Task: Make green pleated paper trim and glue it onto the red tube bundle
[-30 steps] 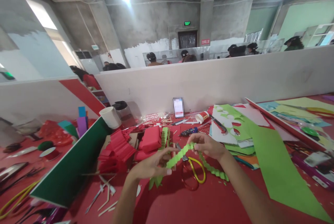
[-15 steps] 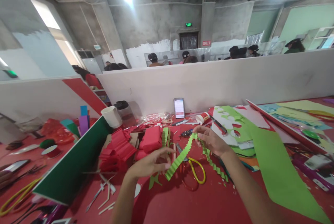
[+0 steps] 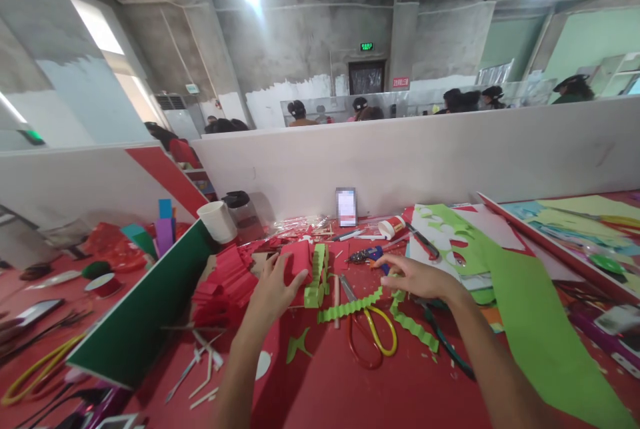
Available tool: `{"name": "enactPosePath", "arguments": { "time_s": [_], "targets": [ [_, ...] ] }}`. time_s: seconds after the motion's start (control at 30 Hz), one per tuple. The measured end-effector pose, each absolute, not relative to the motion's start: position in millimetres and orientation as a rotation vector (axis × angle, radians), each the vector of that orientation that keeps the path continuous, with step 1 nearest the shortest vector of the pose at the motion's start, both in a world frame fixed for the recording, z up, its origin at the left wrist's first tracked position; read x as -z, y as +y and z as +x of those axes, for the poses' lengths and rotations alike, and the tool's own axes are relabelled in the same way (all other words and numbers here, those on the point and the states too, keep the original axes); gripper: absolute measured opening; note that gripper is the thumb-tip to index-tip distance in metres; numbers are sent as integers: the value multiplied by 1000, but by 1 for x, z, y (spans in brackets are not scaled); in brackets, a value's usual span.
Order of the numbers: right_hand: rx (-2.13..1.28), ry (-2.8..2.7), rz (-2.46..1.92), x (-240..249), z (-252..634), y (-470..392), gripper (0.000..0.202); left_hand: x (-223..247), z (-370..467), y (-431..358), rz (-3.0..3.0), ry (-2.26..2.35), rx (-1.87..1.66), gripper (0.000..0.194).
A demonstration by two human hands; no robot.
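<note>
My left hand (image 3: 276, 287) reaches over a red folded paper bundle (image 3: 299, 259), its thumb and fingers spread at the bundle's near left side. Right of it stands a pleated light green paper strip (image 3: 317, 272). A second pleated green strip (image 3: 345, 309) lies across scissors (image 3: 373, 335) with yellow and red handles. My right hand (image 3: 413, 277) hovers at that strip's far end, fingers loosely curved and apart. Another pleated green strip (image 3: 417, 332) lies below this hand. Blue-handled pliers (image 3: 367, 255) rest just beyond its fingertips.
Red pleated paper (image 3: 225, 289) piles up at left beside a green board (image 3: 145, 309). A phone (image 3: 347, 207) leans against the white partition (image 3: 425, 155). Green cut sheets (image 3: 530, 309) spread at right. Wooden sticks (image 3: 203, 372) and a paper cup (image 3: 217, 222) are at left.
The green strip held up between my hands now lies lower, over the scissors. My left hand has moved up and left to the red bundle. My right hand has let go of the strip.
</note>
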State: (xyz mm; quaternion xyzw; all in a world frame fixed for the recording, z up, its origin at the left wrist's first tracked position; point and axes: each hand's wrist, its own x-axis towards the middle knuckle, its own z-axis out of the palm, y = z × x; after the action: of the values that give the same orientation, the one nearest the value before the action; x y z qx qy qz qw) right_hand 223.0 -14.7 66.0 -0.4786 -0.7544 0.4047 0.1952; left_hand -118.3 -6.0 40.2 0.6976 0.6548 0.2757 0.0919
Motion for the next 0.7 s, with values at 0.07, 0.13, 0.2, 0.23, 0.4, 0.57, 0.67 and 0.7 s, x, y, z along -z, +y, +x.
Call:
{"name": "enactPosePath", "arguments": {
  "time_s": [0.07,0.13,0.2,0.23,0.4,0.57,0.67,0.7],
  "targets": [
    [-1006,-2166,-1423,-71,223,-13,39,-39,-120,-6,2079,1886,-784,54],
    [-873,-2197,-1485,-76,215,-9,39,-41,-120,-6,2083,1862,-805,54],
    [-740,-2231,-1553,-81,201,-3,38,-43,-116,-7,2069,1920,-827,58],
    [-694,-2256,-1582,-82,192,0,37,-44,-112,-7,2059,1971,-825,60],
    [-624,-2340,-1694,-87,159,10,32,-44,-93,-13,2081,2146,-683,57],
    [-613,-2426,-1854,-89,157,14,34,-42,-100,-15,2117,2132,-729,48],
    [-618,-2476,-1875,-92,157,17,41,-41,-104,-15,2127,2149,-778,48],
    [-615,-2485,-1877,-93,156,18,42,-41,-104,-16,2130,2149,-794,47]
  ]
}}
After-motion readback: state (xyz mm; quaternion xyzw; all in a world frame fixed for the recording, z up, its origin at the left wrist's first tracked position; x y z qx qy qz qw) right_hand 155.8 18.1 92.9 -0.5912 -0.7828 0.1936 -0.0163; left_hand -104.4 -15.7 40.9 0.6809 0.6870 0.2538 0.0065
